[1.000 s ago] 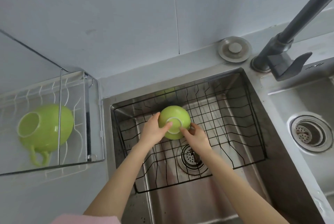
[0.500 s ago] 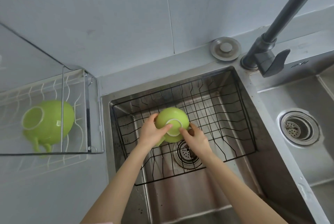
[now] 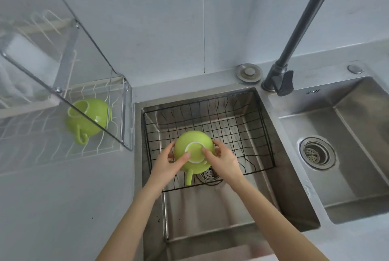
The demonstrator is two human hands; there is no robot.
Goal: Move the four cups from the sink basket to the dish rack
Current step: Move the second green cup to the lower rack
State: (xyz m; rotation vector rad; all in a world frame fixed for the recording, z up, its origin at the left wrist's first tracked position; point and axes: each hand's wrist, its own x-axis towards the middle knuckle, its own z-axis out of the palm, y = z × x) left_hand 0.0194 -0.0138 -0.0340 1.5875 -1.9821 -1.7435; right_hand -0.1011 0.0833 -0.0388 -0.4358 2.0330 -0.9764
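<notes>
Gripping an upturned green cup, both hands seemingly hide its rim.

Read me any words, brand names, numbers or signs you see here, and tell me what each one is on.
One small dark mark on the steel sink ledge, just right of the faucet base: too small and blurred to read.
Green cup held by both hands: no text visible.
Green cup in the dish rack: no text visible.
Nothing else carries lettering.

Both hands, left and right, grip an upturned green cup over the sink basket. Another green cup sits in the dish rack.
</notes>
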